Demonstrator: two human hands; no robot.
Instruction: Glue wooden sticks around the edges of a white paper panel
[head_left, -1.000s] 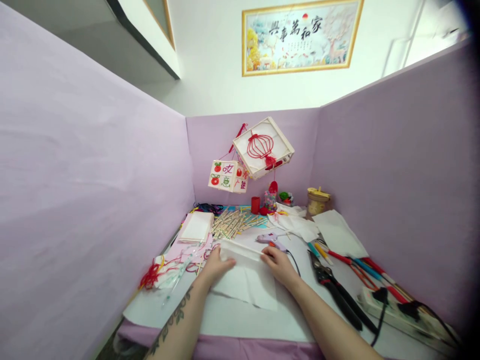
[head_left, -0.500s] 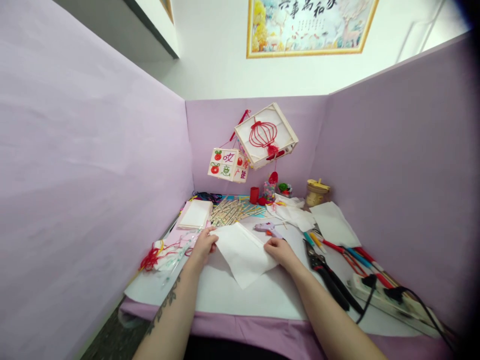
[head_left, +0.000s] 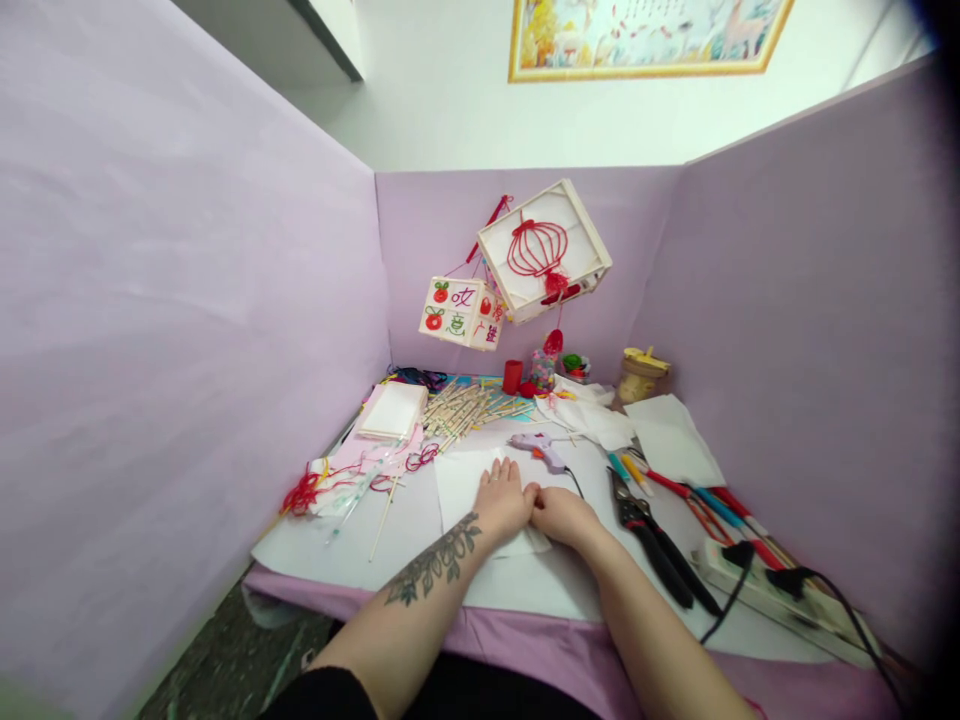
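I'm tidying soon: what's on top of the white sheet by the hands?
The left hand lies on the white sheet; the right hand is curled at its right side. Whatever the hands cover is hidden.

Light is bright and soft, the right edge dark and blurred.

White paper [head_left: 457, 485], lilac glue gun [head_left: 538, 448]

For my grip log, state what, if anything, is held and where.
The left hand lies flat on the white sheet; the right hand may be pinching its right edge, but the contact is hidden.
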